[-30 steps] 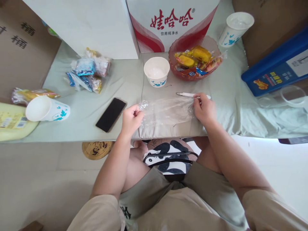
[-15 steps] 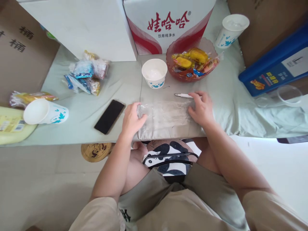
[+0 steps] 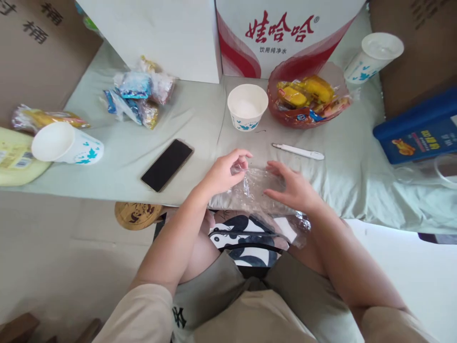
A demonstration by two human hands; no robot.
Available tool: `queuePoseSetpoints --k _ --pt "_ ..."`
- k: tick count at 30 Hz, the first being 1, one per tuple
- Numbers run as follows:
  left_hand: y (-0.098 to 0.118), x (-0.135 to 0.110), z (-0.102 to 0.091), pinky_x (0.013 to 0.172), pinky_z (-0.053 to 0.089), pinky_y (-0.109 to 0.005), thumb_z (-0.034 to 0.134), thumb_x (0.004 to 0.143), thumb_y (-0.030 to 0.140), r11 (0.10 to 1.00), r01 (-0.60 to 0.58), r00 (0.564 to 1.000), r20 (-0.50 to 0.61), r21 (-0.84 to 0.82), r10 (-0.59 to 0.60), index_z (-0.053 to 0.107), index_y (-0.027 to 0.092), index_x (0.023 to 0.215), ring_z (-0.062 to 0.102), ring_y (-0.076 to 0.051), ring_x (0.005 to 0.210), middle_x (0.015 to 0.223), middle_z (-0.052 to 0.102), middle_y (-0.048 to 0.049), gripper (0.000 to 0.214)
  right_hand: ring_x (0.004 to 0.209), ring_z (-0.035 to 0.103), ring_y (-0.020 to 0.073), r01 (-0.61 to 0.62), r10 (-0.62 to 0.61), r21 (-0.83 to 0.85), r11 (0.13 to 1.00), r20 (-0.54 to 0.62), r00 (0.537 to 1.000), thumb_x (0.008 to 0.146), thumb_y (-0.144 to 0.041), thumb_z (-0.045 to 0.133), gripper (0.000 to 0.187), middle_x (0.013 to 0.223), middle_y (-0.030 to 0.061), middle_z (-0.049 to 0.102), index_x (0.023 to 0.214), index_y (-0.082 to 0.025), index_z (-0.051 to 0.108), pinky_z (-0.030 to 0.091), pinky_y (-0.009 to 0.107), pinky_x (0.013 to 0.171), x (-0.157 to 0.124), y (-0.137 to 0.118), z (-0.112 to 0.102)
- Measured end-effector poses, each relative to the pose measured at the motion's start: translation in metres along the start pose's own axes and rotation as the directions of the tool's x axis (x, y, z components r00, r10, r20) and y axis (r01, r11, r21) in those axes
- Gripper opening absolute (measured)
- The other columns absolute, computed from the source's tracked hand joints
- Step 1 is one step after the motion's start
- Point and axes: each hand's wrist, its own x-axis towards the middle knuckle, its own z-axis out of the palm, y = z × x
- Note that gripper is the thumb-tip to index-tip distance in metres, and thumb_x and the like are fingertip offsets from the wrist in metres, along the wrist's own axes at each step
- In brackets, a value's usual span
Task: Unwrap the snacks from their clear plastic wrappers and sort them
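Observation:
A crumpled clear plastic bag (image 3: 255, 193) lies at the table's front edge, and part of it hangs over above my lap. My left hand (image 3: 225, 172) has its fingers curled and closed on the bag's left upper part. On the bag's other side, my right hand (image 3: 294, 188) is open with thumb and fingers spread; whether it touches the film is hard to see. Beyond the right hand lies a slim white craft knife (image 3: 300, 151) with a metal tip. A white paper bowl (image 3: 247, 109) with blue leaves stands farther back, a short dark thread beside it.
A phone (image 3: 167, 165) and wrapped snacks (image 3: 137, 93) lie to the left, near a tipped paper cup (image 3: 67, 145). At the back are a pink bowl (image 3: 278, 112) of wrapped snacks, a printed carton (image 3: 285, 33) and another paper cup (image 3: 373, 57). A blue package (image 3: 424, 128) stands right.
My right hand has left the craft knife and opened nearer the table edge. My left hand has moved right with the bag, which was flat and is now bunched and partly over the edge.

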Motion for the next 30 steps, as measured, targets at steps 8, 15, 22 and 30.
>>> queuePoseSetpoints --k 8,15,22,30 --pt "-0.014 0.022 -0.005 0.103 0.047 -0.040 0.079 0.070 0.056 0.839 0.021 0.881 -0.387 -0.544 -0.273 0.061 0.023 0.111 0.062 -0.025 0.121 0.120 0.067 -0.0093 0.055 0.051 0.052 0.0115 -0.166 0.226 0.524 0.835 -0.053 0.973 0.084 -0.043 0.059 0.022 0.064 -0.0024 0.060 0.079 -0.022 0.056 0.041 0.026 0.052 0.014 -0.005 0.003" --pt "0.006 0.025 0.033 0.063 0.053 -0.028 0.076 0.079 0.037 0.655 0.539 0.831 0.209 -0.530 -0.516 0.065 0.018 0.104 0.070 -0.016 0.067 0.082 0.075 -0.0055 0.034 0.049 0.057 0.0120 -0.165 0.317 0.700 0.695 -0.092 0.944 0.079 -0.039 0.063 0.022 0.072 -0.0023 0.064 0.095 -0.024 0.059 0.046 0.026 0.048 0.035 0.008 0.018" --pt "0.010 0.029 0.019 0.039 0.036 -0.019 0.071 0.080 0.042 0.700 0.425 0.881 0.084 -0.573 -0.466 0.060 0.023 0.106 0.050 -0.010 0.037 0.049 0.057 0.0079 0.035 0.046 0.046 0.0119 -0.154 0.343 0.777 0.610 -0.084 0.936 0.078 -0.033 0.059 0.033 0.057 -0.0058 0.055 0.109 -0.025 0.065 0.040 0.027 0.049 0.032 0.015 0.016" --pt "0.006 0.034 0.018 0.056 0.051 -0.026 0.064 0.068 0.024 0.628 0.324 0.890 0.004 -0.708 -0.455 0.059 0.017 0.062 0.057 -0.011 0.053 0.061 0.058 0.0009 0.011 0.071 0.057 0.0148 0.016 0.301 0.845 0.535 -0.208 0.931 0.070 -0.039 0.065 0.022 0.133 0.0047 0.059 0.061 -0.021 0.054 0.047 0.035 0.064 0.031 0.015 0.009"
